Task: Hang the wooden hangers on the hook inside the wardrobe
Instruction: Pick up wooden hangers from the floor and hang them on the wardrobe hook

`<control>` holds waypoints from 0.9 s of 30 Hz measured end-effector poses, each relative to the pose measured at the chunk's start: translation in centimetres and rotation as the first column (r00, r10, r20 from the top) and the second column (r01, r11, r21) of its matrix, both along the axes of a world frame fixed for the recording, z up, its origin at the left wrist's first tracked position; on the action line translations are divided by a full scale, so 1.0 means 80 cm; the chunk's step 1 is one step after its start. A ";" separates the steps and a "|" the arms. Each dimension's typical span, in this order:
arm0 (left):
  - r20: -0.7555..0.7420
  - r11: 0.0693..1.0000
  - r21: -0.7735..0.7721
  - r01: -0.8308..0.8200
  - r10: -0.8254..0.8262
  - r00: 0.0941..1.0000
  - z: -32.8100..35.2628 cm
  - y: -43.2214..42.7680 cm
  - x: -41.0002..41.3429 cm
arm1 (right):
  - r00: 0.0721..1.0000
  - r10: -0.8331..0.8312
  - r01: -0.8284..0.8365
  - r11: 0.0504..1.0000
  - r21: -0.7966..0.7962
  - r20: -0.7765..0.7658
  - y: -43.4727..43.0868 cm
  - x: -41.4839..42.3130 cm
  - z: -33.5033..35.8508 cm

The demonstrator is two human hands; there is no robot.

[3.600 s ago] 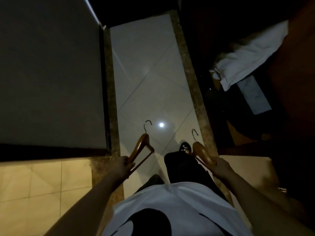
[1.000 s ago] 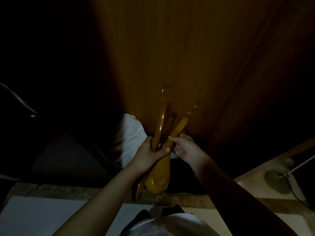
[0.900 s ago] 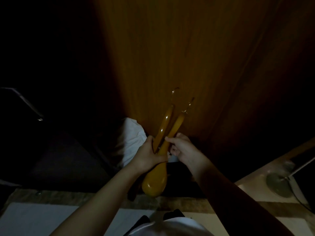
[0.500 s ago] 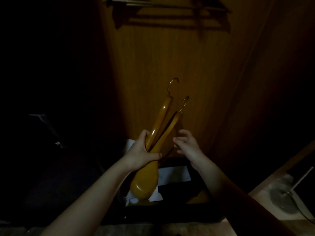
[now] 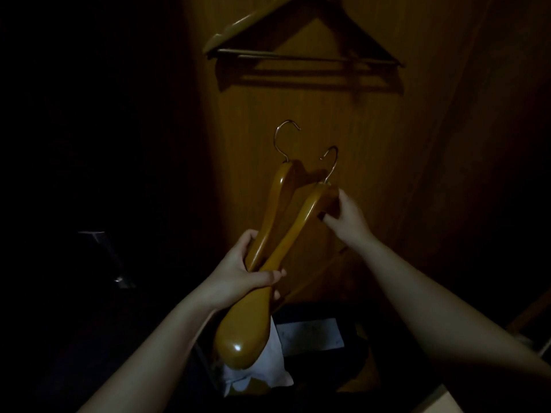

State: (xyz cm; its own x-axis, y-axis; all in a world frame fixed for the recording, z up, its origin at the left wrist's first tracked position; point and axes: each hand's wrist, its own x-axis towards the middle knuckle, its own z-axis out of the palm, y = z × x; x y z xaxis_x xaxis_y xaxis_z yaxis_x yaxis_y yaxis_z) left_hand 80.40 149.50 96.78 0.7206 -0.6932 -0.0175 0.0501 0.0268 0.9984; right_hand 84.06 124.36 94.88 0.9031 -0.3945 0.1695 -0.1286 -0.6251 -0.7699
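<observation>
Left hand (image 5: 238,275) grip wraps both wooden hangers (image 5: 286,231) mid-frame; right hand (image 5: 343,216) pinches the right one's neck. Best to separate it, hook first, toward the hung hanger (image 5: 301,37) at top.

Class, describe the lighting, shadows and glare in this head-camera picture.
Head view: dim, warm light falls only on the brown wooden wardrobe panel; the left side is black. The hung wooden hanger casts a shadow below itself. Glare spots the held glossy hanger's end.

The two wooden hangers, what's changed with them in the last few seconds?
One was in each hand; now the left hand grips both wooden hangers together, raised toward the hung hanger that has come into view. The right hand let go, then took the nearer hanger's top. The hooks are still free.
</observation>
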 end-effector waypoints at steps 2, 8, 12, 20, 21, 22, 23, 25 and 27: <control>-0.001 1.000 0.012 -0.027 0.027 1.000 0.000 -0.004 0.003 | 0.999 0.021 -0.020 1.000 -0.024 0.024 -0.002 0.004 0.004; 0.156 0.960 0.061 -0.272 0.260 0.953 -0.009 -0.027 0.009 | 0.998 0.000 -0.008 0.988 -0.151 -0.057 -0.042 -0.010 0.000; 0.129 0.891 -0.023 -0.454 0.453 0.882 -0.024 -0.060 0.005 | 0.994 0.012 -0.031 0.984 -0.173 -0.111 -0.087 -0.024 -0.008; 0.077 0.706 -0.202 -0.679 0.703 0.707 -0.011 -0.115 0.002 | 0.995 -0.052 0.026 0.963 -0.270 -0.089 -0.169 -0.033 0.015; 0.073 0.676 -0.212 -0.706 0.732 0.678 -0.007 -0.120 0.002 | 0.996 -0.055 0.034 0.963 -0.268 -0.073 -0.178 -0.031 0.021; 0.072 0.643 -0.226 -0.732 0.760 0.646 -0.004 -0.124 0.003 | 0.997 -0.055 0.039 0.963 -0.268 -0.054 -0.186 -0.029 0.027; 0.077 0.612 -0.240 -0.754 0.786 0.614 0.000 -0.128 0.003 | 0.998 -0.057 0.044 0.961 -0.273 -0.041 -0.193 -0.026 0.034; 0.114 0.557 -0.262 -0.788 0.829 0.548 0.009 -0.132 0.004 | 0.997 -0.068 0.057 0.951 -0.303 -0.024 -0.205 -0.022 0.049; 0.165 0.504 -0.266 -0.821 0.863 0.477 0.016 -0.136 0.005 | 0.997 -0.072 0.068 0.940 -0.334 0.002 -0.211 -0.017 0.061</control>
State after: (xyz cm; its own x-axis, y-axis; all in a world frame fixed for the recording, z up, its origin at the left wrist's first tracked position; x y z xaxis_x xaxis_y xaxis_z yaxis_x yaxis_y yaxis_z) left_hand 80.80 138.58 98.07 0.9183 0.2726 0.2869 -0.3108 0.0476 0.9493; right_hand 82.68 107.51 99.75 0.8776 -0.3792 0.2933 -0.1880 -0.8351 -0.5170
